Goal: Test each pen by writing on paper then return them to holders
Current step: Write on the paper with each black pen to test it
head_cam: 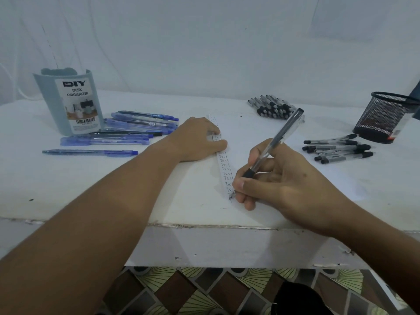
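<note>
My right hand (279, 178) grips a clear black-capped pen (276, 144), its tip touching the lower end of a narrow paper strip (223, 165) covered with rows of the word "Test". My left hand (197, 139) lies flat on the strip's upper part, pinning it to the white table. Several blue pens (127, 130) lie at the left beside a grey desk organizer (68, 101). One pile of black pens (272, 108) lies at the back and another (338, 148) sits at the right, near a black mesh holder (384, 119).
The white table's front edge (204, 225) runs just below my right hand. A single blue pen (89, 152) lies apart at the left. Patterned floor tiles (204, 289) show under the table. A white wall stands behind.
</note>
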A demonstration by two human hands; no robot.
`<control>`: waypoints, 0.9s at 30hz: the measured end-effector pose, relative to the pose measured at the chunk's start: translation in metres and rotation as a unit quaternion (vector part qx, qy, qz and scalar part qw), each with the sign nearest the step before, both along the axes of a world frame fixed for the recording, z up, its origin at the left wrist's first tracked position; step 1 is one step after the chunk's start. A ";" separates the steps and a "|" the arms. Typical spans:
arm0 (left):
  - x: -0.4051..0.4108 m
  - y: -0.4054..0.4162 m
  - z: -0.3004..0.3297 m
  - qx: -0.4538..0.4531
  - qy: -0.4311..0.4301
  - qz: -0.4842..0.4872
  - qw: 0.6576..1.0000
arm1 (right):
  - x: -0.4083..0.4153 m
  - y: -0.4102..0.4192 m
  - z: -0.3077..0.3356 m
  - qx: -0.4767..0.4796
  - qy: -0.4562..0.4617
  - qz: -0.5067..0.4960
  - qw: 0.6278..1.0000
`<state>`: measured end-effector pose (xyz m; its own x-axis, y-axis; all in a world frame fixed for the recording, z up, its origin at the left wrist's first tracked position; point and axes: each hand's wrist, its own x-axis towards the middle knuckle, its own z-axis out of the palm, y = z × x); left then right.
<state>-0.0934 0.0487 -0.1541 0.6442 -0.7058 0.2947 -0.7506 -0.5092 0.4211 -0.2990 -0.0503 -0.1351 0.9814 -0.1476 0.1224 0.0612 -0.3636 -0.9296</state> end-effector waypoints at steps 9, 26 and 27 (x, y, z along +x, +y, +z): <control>0.002 0.000 -0.001 -0.006 0.003 0.001 1.000 | 0.001 -0.004 -0.001 0.030 -0.010 0.015 0.999; 0.001 0.001 0.000 0.005 -0.008 -0.002 1.000 | 0.003 -0.007 -0.001 0.035 -0.018 0.011 0.999; 0.001 0.001 0.000 0.006 -0.009 -0.002 1.000 | 0.003 -0.007 -0.002 0.043 -0.016 0.011 0.999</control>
<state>-0.0927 0.0497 -0.1537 0.6353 -0.7123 0.2984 -0.7606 -0.5100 0.4017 -0.2960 -0.0570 -0.1366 0.9802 -0.1382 0.1420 0.0987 -0.2813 -0.9545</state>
